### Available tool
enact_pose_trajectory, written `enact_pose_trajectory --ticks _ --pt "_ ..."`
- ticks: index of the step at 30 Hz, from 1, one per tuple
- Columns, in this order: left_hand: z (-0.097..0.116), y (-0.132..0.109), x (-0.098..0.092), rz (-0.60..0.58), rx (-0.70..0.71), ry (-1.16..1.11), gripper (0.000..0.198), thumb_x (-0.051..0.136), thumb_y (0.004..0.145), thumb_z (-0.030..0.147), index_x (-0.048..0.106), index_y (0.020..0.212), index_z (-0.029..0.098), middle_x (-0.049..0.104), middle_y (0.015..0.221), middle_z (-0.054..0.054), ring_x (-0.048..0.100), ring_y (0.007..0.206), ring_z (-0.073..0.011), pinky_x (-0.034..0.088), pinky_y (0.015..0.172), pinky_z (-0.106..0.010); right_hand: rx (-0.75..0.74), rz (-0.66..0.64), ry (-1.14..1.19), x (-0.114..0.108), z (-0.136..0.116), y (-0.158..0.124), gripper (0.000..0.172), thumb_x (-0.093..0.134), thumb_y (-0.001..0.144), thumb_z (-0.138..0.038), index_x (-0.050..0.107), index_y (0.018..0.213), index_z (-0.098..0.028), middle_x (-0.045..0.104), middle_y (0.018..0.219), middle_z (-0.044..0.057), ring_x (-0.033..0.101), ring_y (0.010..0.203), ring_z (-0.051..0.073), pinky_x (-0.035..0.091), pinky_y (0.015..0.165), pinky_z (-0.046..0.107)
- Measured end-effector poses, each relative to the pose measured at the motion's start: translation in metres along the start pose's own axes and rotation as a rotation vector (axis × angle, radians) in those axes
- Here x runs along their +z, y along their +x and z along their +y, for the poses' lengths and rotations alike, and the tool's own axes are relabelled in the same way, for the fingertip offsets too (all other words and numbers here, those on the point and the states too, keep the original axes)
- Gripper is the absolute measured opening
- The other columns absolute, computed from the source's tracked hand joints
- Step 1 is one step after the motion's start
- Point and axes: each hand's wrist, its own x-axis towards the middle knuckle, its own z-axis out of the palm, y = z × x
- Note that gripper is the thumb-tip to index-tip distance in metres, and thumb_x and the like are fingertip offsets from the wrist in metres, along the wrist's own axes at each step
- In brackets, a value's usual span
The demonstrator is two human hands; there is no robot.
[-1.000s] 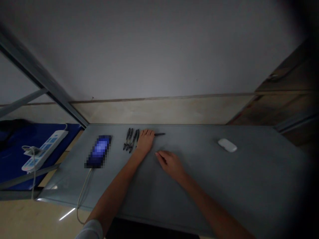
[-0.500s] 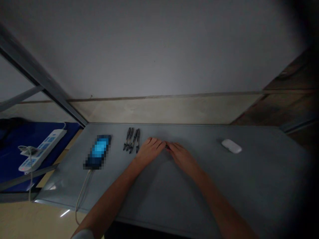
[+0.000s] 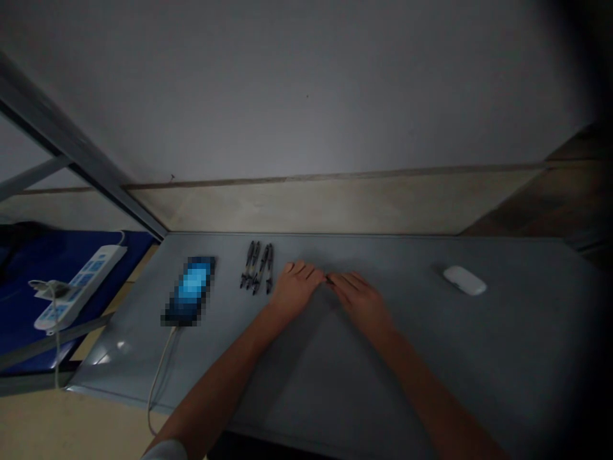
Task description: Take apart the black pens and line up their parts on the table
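Note:
My left hand and my right hand meet fingertip to fingertip just above the middle of the grey table. Both are closed, pinching a thin dark pen-like piece between them. Fingers cover most of that piece, so its full shape is hidden. Several dark click pens lie side by side just left of my left hand, their lengths pointing away from me.
A phone with a blurred screen lies at the left, with a white cable running off the front edge. A white computer mouse rests at the right. Beyond the left metal frame, a power strip sits on a blue surface.
My view has shifted slightly, so the mouse and pens appear a little farther right. My hands stay together at the dark piece, which shows less now.

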Motion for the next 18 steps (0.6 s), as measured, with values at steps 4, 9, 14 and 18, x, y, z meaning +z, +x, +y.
enact_pose_trajectory --ticks 4,9,14,18 --pt "0.003 -0.0033 -0.0063 -0.023 -0.023 -0.004 0.037 0.041 0.12 0.033 0.078 0.12 0.027 0.081 0.114 -0.008 0.07 0.112 -0.0288 0.054 0.094 -0.047 0.226 0.053 0.2 -0.0016 0.0011 0.0004 0.041 0.035 0.092 -0.05 0.062 0.079 -0.022 0.063 0.067 0.001 0.06 0.061 0.016 0.047 0.06 0.027" --pt "0.0053 -0.0039 -0.0033 -0.037 -0.048 -0.056 0.039 0.038 0.121 0.033 0.077 0.121 0.028 0.082 0.116 -0.008 0.071 0.114 -0.029 0.056 0.096 -0.047 0.395 0.029 0.422 -0.0022 0.0036 0.0025 0.038 0.045 0.085 -0.053 0.063 0.07 -0.022 0.058 0.056 -0.002 0.055 0.051 0.013 0.043 0.052 0.024" --pt "0.0061 -0.0017 -0.0027 -0.054 -0.101 -0.101 0.036 0.043 0.12 0.03 0.078 0.119 0.024 0.082 0.111 -0.011 0.075 0.11 -0.0292 0.06 0.097 -0.046 0.373 0.103 0.563 -0.0024 0.0019 0.0059 0.028 0.061 0.073 -0.048 0.063 0.089 -0.025 0.066 0.09 0.003 0.063 0.081 0.018 0.05 0.071 0.03" --pt "0.0103 -0.0036 -0.0038 -0.121 -0.103 -0.136 0.033 0.045 0.12 0.03 0.077 0.125 0.029 0.084 0.111 -0.007 0.08 0.1 -0.0258 0.064 0.085 -0.039 0.48 0.036 0.616 -0.0039 0.0029 0.0052 0.039 0.055 0.076 -0.053 0.062 0.1 -0.023 0.066 0.077 0.002 0.062 0.064 0.015 0.049 0.056 0.027"
